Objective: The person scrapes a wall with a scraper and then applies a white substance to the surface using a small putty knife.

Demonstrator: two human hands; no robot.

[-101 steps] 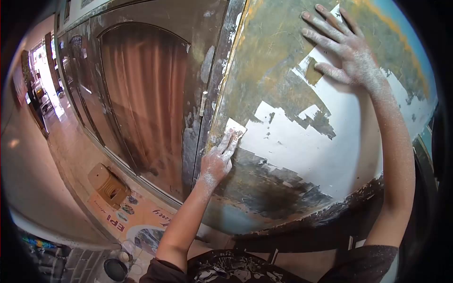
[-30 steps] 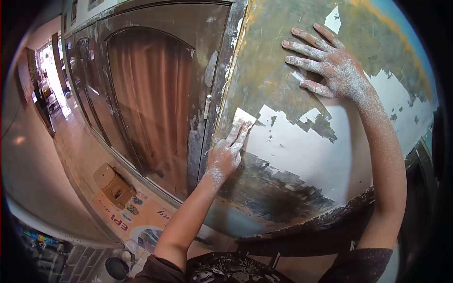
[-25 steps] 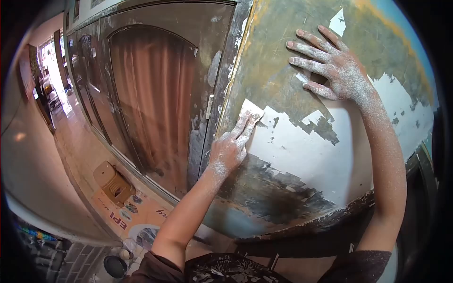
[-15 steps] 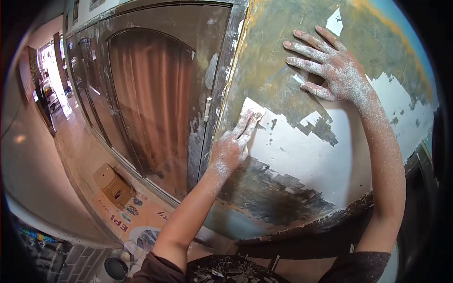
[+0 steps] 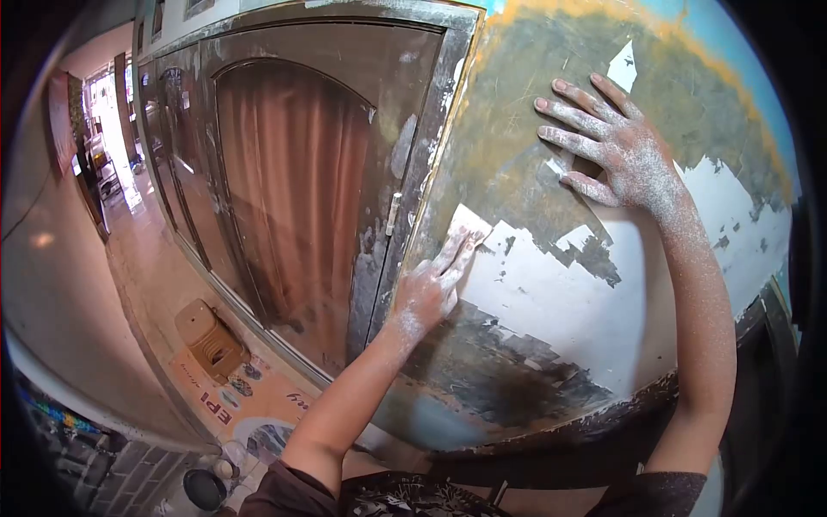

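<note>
My left hand (image 5: 428, 289) presses a small white folded sheet (image 5: 466, 221), which looks like sandpaper, against the wall (image 5: 508, 164) with its extended fingers. That sheet lies at the upper left edge of a white filler patch (image 5: 551, 297) on the worn green-brown surface. Higher and to the right, my right hand (image 5: 616, 146) rests on the wall, fingers spread, holding nothing. White dust coats both hands and forearms. A smaller white patch (image 5: 623, 67) shows above the right fingertips. The underside of the sheet is hidden.
Left of the wall stands a dark-framed door (image 5: 401, 172) with a latch (image 5: 394, 214) and a brown curtain (image 5: 289, 181) behind its panel. A brown plastic stool (image 5: 207, 336) and a printed orange banner (image 5: 202, 388) are on the floor. A dark round container (image 5: 204, 489) sits below.
The view has shifted, so the scene appears lower and farther right. My left hand has slid slightly down the wall with the sheet. My right hand stays in place.
</note>
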